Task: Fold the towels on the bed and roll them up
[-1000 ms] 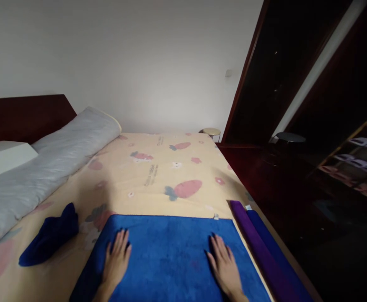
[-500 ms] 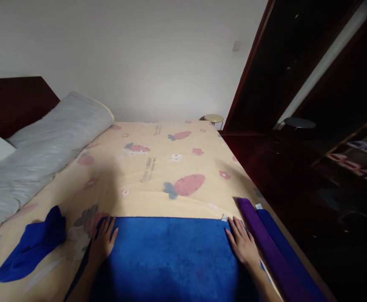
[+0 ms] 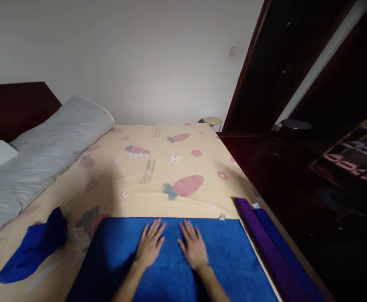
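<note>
Blue cloth point(image 3: 171, 272) lies flat on patterned sheet point(image 3: 158, 167), bottom centre of frame. Left hand point(image 3: 150, 246) and right hand point(image 3: 195, 248) both palm-down on it, fingers slightly spread, near its far edge, hands apart. Purple cloth point(image 3: 263, 245), folded narrow, lower right. Crumpled dark-blue cloth point(image 3: 34, 248), lower left.

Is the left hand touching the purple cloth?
No, the left hand lies on the flat blue towel, apart from the purple cloth.

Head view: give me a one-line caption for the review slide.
Left hand and right hand lie palm-down on a spread blue cloth on a patterned bedsheet, with a purple cloth alongside.
</note>
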`<state>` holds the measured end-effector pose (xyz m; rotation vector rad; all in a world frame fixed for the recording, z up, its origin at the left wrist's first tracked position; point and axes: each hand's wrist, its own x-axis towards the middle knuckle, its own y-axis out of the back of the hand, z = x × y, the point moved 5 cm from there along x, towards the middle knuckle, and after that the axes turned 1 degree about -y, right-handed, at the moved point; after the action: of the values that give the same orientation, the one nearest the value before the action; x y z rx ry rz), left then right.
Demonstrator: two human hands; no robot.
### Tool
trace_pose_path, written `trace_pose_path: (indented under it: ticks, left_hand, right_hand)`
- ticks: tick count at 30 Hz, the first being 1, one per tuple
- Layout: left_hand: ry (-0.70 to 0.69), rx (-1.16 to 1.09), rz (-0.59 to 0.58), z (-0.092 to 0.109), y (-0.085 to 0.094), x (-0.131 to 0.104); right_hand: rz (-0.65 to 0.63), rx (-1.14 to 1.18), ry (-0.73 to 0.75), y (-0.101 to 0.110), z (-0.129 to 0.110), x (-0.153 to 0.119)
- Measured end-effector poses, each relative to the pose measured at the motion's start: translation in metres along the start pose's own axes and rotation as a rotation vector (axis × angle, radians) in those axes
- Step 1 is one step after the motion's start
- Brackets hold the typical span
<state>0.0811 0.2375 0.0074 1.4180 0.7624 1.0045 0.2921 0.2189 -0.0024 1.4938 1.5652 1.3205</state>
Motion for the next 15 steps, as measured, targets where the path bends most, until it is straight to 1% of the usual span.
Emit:
trace_pose_path:
  ticks: [1,2,3,4,5,6,7,8,9,10,11,12,13,14,15]
  left_hand:
    - [0.091,0.023,0.007,-0.034,0.001,-0.012]
    - [0.223,0.061,0.035,-0.075,0.005,-0.027]
    - [0.353,0.101,0.075,-0.115,0.011,-0.043]
    - [0.446,0.137,0.121,-0.15,0.018,-0.058]
    - [0.475,0.152,0.153,-0.176,0.024,-0.069]
    - [0.493,0.161,0.178,-0.191,0.029,-0.075]
    - [0.5,0.168,0.201,-0.194,0.034,-0.077]
    - [0.491,0.167,0.216,-0.185,0.038,-0.074]
    - [0.466,0.16,0.223,-0.163,0.04,-0.068]
    - [0.426,0.145,0.221,-0.132,0.04,-0.06]
    - [0.348,0.116,0.204,-0.094,0.037,-0.05]
    - [0.241,0.082,0.179,-0.053,0.032,-0.04]
    - [0.146,0.045,0.145,-0.014,0.025,-0.033]
    - [0.087,0.012,0.118,0.016,0.017,-0.03]
    - [0.049,-0.014,0.09,0.037,0.009,-0.032]
  right_hand:
    - [0.024,-0.032,-0.069,0.01,0.032,-0.008]
    - [0.068,-0.068,-0.147,0.024,0.068,-0.018]
    - [0.108,-0.092,-0.202,0.038,0.104,-0.029]
    - [0.124,-0.1,-0.232,0.051,0.136,-0.039]
    - [0.145,-0.102,-0.257,0.062,0.16,-0.048]
    - [0.163,-0.098,-0.274,0.07,0.175,-0.055]
    - [0.188,-0.093,-0.296,0.074,0.179,-0.058]
    - [0.22,-0.088,-0.321,0.075,0.172,-0.058]
    - [0.25,-0.083,-0.342,0.072,0.154,-0.056]
    - [0.272,-0.076,-0.347,0.065,0.128,-0.051]
    - [0.276,-0.065,-0.333,0.055,0.095,-0.045]
    - [0.25,-0.046,-0.276,0.043,0.06,-0.039]
    - [0.195,-0.021,-0.183,0.031,0.024,-0.035]
    - [0.136,-0.003,-0.1,0.019,-0.005,-0.033]
    - [0.089,0.007,-0.045,0.011,-0.024,-0.035]
